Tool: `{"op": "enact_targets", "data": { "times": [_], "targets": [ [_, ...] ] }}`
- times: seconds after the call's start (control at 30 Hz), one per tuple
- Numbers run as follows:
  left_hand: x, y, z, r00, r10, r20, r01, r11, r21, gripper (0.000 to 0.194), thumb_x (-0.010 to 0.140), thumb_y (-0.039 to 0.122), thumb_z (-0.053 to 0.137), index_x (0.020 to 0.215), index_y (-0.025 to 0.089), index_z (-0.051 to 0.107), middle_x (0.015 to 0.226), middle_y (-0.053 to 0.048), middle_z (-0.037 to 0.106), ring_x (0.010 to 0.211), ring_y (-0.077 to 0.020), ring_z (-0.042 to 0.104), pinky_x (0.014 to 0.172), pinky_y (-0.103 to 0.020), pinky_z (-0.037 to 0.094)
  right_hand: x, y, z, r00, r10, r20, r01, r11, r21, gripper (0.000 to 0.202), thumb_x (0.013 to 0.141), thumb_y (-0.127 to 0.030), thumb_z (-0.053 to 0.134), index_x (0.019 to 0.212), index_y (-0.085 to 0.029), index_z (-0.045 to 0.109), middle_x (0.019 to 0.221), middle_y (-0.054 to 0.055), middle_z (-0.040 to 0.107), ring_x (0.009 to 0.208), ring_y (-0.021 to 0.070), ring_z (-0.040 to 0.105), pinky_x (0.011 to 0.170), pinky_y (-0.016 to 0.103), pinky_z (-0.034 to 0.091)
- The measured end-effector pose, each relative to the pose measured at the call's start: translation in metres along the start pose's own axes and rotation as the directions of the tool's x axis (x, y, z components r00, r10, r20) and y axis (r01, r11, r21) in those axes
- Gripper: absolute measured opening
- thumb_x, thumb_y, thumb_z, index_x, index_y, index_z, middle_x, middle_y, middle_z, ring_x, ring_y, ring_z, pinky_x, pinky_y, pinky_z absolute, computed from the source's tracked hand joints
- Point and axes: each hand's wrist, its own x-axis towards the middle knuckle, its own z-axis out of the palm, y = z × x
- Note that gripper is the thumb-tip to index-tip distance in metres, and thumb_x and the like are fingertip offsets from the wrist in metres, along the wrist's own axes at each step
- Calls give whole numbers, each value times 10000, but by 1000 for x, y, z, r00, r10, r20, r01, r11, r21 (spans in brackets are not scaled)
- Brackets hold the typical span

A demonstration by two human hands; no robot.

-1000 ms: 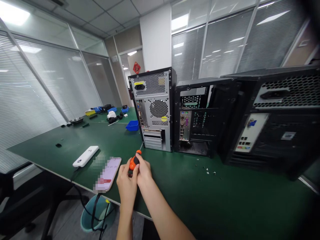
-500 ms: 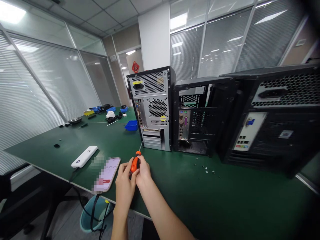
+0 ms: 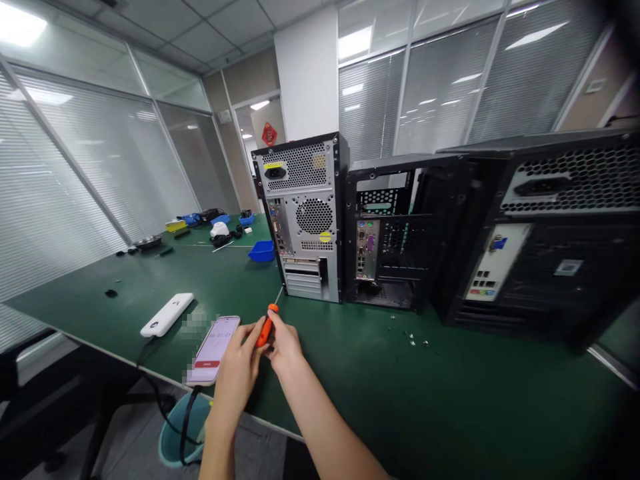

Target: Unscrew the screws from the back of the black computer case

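The screwdriver has a bright orange handle and a thin metal shaft, and it's right at the bottom left corner of the silver-backed PC tower. Can't tell if the tip's seated in a screw. Left hand and right hand are both wrapped around the handle, fingers covering a good chunk of it. Smartphone and white power bank are front-left of that tower, blue bin just left, loose screws front-right, two black PC cases lined up on its right.
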Motion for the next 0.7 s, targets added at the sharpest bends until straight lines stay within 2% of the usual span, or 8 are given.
{"op": "enact_targets", "data": {
  "times": [0.17,0.37,0.5,0.7],
  "targets": [
    [-1,-4,0,998,47,30,-48,998,35,488,887,180,402,1361,293,395,1170,-73,554,1077,-191,545,913,-343,469,4,1,-2,1000,-6,-3,6,1000,-9,286,774,-321,668,601,-151,516,420,-46,486,331,75,413,322,174,284],
    [3,0,-5,990,119,75,-127,986,111,511,858,110,378,1328,298,450,1166,-67,573,1046,-189,547,899,-353,483,7,1,-2,1000,8,2,-8,1000,15,312,787,-318,665,588,-162,482,401,-56,470,348,82,447,348,172,318],
    [5,0,-10,983,139,116,-156,977,147,549,851,95,374,1347,325,418,1185,-55,572,1049,-195,540,880,-353,487,9,1,-2,999,36,7,-36,999,33,285,761,-325,698,625,-157,512,435,-40,517,377,101,497,376,190,365],
    [6,-3,-9,980,177,86,-186,976,114,529,866,106,361,1355,302,413,1205,-73,573,1067,-197,533,896,-365,477,14,2,-1,999,28,18,-30,996,80,268,806,-261,653,610,-153,506,434,-32,523,378,100,503,389,200,395]
  ]
}}
